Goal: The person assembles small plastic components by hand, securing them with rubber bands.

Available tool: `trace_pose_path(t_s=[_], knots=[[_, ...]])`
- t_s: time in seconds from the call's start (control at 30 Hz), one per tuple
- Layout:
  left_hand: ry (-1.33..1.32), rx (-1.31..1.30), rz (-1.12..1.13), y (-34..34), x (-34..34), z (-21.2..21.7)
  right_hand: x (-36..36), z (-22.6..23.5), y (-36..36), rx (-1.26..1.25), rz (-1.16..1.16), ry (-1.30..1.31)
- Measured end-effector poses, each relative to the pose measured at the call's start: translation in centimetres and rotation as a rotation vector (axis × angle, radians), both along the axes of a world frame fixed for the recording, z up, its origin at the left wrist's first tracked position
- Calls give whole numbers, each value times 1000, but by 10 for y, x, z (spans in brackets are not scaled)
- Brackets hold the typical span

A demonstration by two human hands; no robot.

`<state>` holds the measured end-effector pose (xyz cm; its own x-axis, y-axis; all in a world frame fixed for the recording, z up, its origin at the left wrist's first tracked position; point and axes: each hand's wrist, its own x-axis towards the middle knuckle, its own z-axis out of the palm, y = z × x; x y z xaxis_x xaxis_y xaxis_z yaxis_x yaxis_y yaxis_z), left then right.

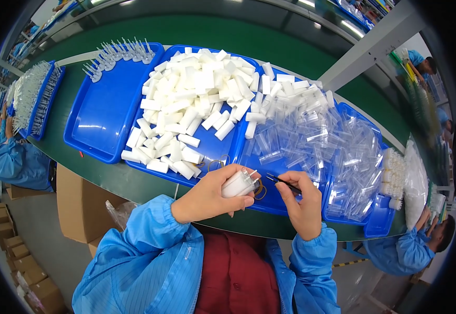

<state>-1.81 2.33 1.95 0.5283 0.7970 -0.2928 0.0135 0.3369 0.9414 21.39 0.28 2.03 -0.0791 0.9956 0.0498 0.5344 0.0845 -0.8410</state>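
1. Head view: toward 11 o'clock, many white blocks are heaped.
2. Just near the centre, about 6 o'clock, the left hand has its fingers closed around a white-filled clear part. I judge it light, stiff-walled, rather slippery; its thin prongs may be fragile, so hold the long sides.
3. At 4 o'clock, the right hand pinches black tweezers, fingers narrow.
4. Toward 3 o'clock lie clear cases.
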Motion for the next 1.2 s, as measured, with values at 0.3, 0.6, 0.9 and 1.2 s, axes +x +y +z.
trace_pose_path(t_s=[0.3,0.6,0.9,1.2], knots=[[-144,-295,-139,1,-2,-3,-1,18,-4,14,121,81],[-60,-279,-230,0,-3,-9,2,19,3,74,309,51],[-26,-267,-251,-2,-2,-2,3,21,6,49,369,35],[-80,-341,-187,-3,-2,-4,-3,22,5,409,293,-273]])
